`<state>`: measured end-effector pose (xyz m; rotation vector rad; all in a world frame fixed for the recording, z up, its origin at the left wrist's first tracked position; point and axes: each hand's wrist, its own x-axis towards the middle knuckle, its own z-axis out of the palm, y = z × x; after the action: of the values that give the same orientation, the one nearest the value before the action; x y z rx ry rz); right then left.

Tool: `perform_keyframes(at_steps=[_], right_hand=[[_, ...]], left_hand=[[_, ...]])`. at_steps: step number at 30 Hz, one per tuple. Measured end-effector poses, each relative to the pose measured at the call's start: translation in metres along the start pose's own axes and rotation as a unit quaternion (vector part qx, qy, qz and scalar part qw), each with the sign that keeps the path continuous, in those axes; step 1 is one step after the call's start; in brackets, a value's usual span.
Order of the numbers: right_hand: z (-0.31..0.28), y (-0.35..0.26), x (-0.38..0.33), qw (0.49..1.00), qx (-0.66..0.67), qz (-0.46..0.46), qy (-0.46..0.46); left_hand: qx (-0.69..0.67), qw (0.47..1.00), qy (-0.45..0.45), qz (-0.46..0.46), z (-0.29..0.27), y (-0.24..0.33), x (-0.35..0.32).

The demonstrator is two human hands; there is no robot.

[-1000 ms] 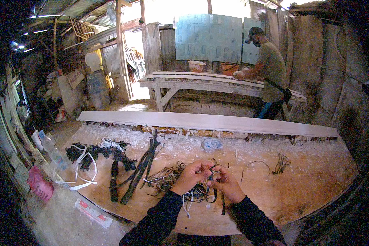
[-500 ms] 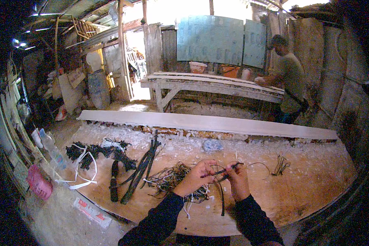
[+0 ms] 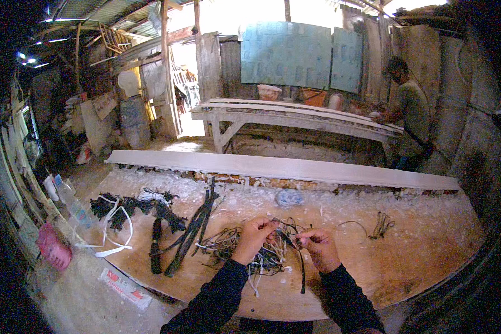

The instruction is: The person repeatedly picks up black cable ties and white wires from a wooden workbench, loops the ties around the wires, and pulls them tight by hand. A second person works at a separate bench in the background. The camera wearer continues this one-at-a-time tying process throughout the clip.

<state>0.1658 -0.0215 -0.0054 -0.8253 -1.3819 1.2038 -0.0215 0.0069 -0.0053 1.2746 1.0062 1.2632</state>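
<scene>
Over the wooden work table, my left hand (image 3: 255, 240) and my right hand (image 3: 320, 248) are closed in pinches, a short gap apart. Both grip a thin black strip (image 3: 286, 240), which loops between the fingertips. One dark length (image 3: 303, 273) dangles below, between the hands. Behind and beneath my left hand lies a tangled heap of dark and white cords (image 3: 220, 245). Left of it rest several long black strips (image 3: 190, 236) and a thick dark roll (image 3: 156, 245). To the right of my right hand sits a small bunch of thin cords (image 3: 382, 225).
A long white moulding (image 3: 284, 168) runs along the table's far edge. Black cord bundles (image 3: 117, 210) and a white strap (image 3: 125, 236) lie at left, crumpled bluish plastic (image 3: 289, 197) near the middle. Behind, a person (image 3: 412, 111) works at a whitened bench (image 3: 236, 117).
My hands have drawn apart slightly, the left shifting left and the right lowering its fingertips from the strip's end. The person at the back bench has moved right.
</scene>
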Motion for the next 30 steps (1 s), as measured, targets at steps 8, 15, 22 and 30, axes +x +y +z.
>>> perform_keyframes(at_steps=[8,15,22,30], right_hand=[[0.001,0.012,0.01,0.994,-0.015,-0.057,0.093],[-0.007,0.008,0.014,0.982,-0.04,-0.057,0.174],[-0.006,0.01,0.011,0.956,-0.188,-0.132,0.181],[0.019,-0.018,-0.01,0.977,0.167,0.103,-0.087]], left_hand=[[0.087,0.975,-0.199,0.048,0.008,0.004,-0.009],[0.057,0.953,-0.293,0.058,0.008,0.003,-0.014],[0.057,0.991,-0.005,0.123,-0.012,0.0,0.005],[0.164,0.965,0.128,0.16,-0.021,-0.003,0.011]])
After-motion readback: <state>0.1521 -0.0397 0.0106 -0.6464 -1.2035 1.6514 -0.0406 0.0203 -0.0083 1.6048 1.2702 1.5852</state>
